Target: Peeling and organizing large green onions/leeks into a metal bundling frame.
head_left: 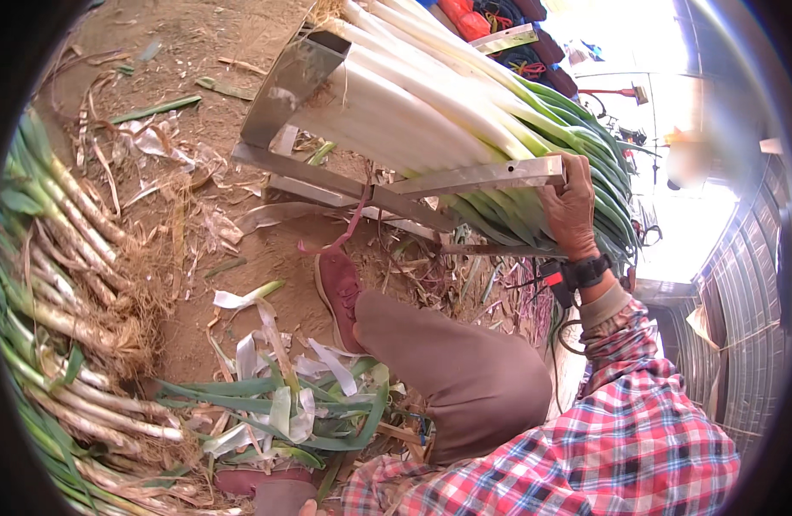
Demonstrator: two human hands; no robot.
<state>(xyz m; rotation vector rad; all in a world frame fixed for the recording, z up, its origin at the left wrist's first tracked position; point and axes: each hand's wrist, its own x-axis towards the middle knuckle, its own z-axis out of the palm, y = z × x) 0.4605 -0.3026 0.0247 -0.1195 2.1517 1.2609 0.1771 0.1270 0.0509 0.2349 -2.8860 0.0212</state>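
A thick bundle of cleaned leeks (413,112), white stalks running into green leaves, lies in a metal frame (284,86) on the dirt ground. My right hand (570,211), with a black wristband, lies on the green leaf end of the bundle, right at the tip of the frame's front bar (473,176). Its fingers curl over the leaves. Only a sliver of my left hand (307,509) shows at the bottom edge, near a dark red shoe (262,486); its fingers are hidden. My bent leg in brown trousers (447,361) and my other dark red shoe (337,288) reach toward the frame.
Uncleaned leeks with roots (61,284) are stacked along the left. Stripped green and white leaf scraps (284,404) lie beside my leg, with dry husks around the frame. A corrugated wall (740,327) rises at right. Another person (692,159) stands far off.
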